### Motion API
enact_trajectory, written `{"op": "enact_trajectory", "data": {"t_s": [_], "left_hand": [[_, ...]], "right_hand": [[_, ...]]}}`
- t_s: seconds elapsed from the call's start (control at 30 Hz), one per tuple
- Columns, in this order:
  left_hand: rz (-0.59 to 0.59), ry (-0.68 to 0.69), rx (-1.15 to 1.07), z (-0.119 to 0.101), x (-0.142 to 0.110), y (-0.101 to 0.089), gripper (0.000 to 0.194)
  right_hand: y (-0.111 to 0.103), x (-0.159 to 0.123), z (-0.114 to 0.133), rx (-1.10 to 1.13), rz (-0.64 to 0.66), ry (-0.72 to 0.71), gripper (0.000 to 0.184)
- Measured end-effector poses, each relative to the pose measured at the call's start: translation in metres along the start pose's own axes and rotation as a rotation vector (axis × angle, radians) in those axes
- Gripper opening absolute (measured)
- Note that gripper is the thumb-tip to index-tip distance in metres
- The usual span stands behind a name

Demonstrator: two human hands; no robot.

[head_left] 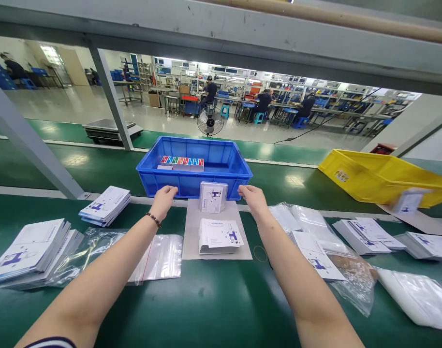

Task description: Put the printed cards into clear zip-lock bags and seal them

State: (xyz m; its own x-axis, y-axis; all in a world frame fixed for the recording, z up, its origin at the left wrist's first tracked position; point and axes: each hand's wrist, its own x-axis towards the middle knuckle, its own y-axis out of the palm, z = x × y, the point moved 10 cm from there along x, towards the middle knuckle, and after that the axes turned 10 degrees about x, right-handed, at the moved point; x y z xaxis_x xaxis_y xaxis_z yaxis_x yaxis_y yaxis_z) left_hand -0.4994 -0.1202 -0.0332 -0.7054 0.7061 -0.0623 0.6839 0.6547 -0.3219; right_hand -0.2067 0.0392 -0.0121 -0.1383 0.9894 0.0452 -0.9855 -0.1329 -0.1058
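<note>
A blue plastic bin (221,164) stands on the green bench ahead of me, with a row of coloured packets (182,161) inside. Both of my arms reach out to it. My left hand (163,197) is curled at the bin's near left corner and my right hand (252,196) at its near right corner, fingers bent against the front wall. Between my hands a small white box (213,197) stands upright on a grey card (192,232). A stack of white leaflets (221,236) lies on the same card.
Leaflet stacks (105,205) and booklets (28,251) lie at left with clear zip bags (159,258). More leaflets (366,234) and bags (417,295) lie at right. A yellow bin (384,178) sits far right. A grey frame post (28,145) slants at left. People work at distant benches.
</note>
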Motion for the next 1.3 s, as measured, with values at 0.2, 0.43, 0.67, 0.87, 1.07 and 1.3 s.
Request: {"op": "enact_trajectory", "data": {"t_s": [0.2,0.43,0.67,0.87,1.07,1.3], "left_hand": [[0.282,0.309,0.484,-0.008,-0.101,-0.024,0.026],[0.431,0.206,1.137,0.071,-0.134,-0.017,0.025],[0.475,0.245,1.033,0.06,-0.149,-0.003,0.024],[0.676,0.125,0.666,0.059,-0.195,0.046,0.03],[0.581,0.022,0.309,0.059,-0.185,0.073,0.036],[0.511,-0.087,0.005,0.07,-0.18,0.082,0.026]], "right_hand": [[-0.02,-0.103,0.051,0.052,0.004,-0.421,0.019],[0.017,-0.195,0.043,0.026,0.218,-0.61,0.012],[0.078,-0.216,-0.031,-0.054,0.572,-0.246,0.022],[0.098,-0.226,-0.077,-0.069,0.688,0.059,0.024],[0.078,-0.224,-0.041,-0.515,0.517,-0.439,0.03],[0.078,-0.227,-0.028,-0.453,0.54,-0.498,0.023]]}}
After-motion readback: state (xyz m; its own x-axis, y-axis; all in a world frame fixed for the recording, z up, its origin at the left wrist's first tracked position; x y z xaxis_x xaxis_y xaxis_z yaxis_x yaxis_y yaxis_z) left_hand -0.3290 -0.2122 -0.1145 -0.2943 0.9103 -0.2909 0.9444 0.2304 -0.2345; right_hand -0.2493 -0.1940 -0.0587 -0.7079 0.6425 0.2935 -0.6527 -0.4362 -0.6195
